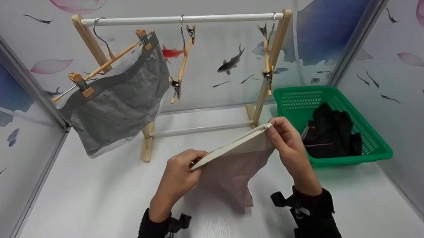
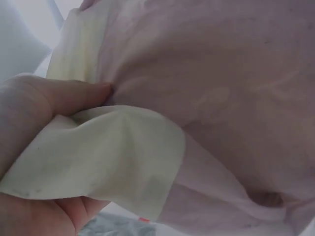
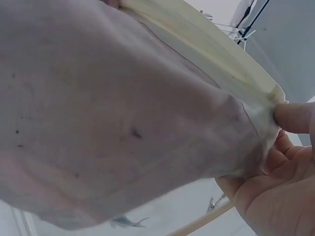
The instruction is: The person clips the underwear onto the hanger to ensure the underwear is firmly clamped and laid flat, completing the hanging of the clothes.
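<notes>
A pair of dusty-pink underpants (image 1: pixel 232 168) with a cream waistband (image 1: pixel 234 145) hangs between both hands over the white table. At the waistband's near left end, my left hand (image 1: pixel 180 174) pinches the cloth; the left wrist view shows the thumb (image 2: pixel 74 96) inside the band and fingers beneath. My right hand (image 1: pixel 290 144) pinches the other end of the band, which is higher and farther right. Pink cloth (image 3: pixel 123 113) fills most of the right wrist view, beside the right hand (image 3: pixel 280 187). The waistband is stretched into a slanting line, and the lower part droops.
A wooden rack with a white rail (image 1: pixel 222 17) stands behind. Grey underpants (image 1: pixel 121 101) hang from a clip hanger at its left. Two more clip hangers, one mid-rail (image 1: pixel 183 66) and one right (image 1: pixel 267 59), hold nothing. A green basket (image 1: pixel 374 147) at right holds dark items (image 1: pixel 330 131).
</notes>
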Tool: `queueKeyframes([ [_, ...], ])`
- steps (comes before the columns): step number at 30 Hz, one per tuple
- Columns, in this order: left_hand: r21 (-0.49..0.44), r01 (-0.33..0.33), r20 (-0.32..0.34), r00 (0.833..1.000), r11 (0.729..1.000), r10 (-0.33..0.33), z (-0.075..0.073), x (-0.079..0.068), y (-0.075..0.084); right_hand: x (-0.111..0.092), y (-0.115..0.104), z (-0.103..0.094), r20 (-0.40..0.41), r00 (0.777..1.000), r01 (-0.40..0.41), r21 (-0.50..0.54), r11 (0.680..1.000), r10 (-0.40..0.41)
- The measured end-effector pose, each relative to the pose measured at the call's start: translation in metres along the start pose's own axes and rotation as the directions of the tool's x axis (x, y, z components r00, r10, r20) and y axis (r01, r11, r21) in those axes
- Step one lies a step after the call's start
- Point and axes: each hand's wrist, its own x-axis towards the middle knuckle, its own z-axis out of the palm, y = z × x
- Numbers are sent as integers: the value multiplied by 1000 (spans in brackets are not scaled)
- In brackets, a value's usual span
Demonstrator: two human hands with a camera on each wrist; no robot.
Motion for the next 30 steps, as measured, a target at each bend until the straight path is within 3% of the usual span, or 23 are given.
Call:
queueKeyframes([
  [8, 46, 4, -20, 1000, 999, -3, -25, -4, -2, 1, 5, 2, 10, 1000, -23, -15, 1000, 23],
  [11, 66, 26, -32, 999, 997, -24, -34, -6, -2, 1, 5, 1, 5, 1000, -27, 2, 1000, 27],
  [14, 69, 83, -84, 993, 994, -77, -44, -9, -5, 1, 5, 0, -13, 999, -40, 20, 999, 40],
  [17, 14, 155, -148, 977, 988, -151, -52, -11, -7, 0, 5, -1, -33, 998, -60, 19, 998, 60],
  [22, -182, 240, -204, 939, 954, -276, -62, -11, -5, 1, 5, -3, -59, 993, -98, 35, 995, 100],
  [26, -302, 257, -242, 911, 918, -334, -67, -10, -2, 1, 5, -5, -72, 991, -110, 79, 991, 116],
  [30, -340, 241, -286, 894, 909, -344, -71, -10, 1, 3, 6, -6, -91, 986, -135, 59, 989, 140],
])
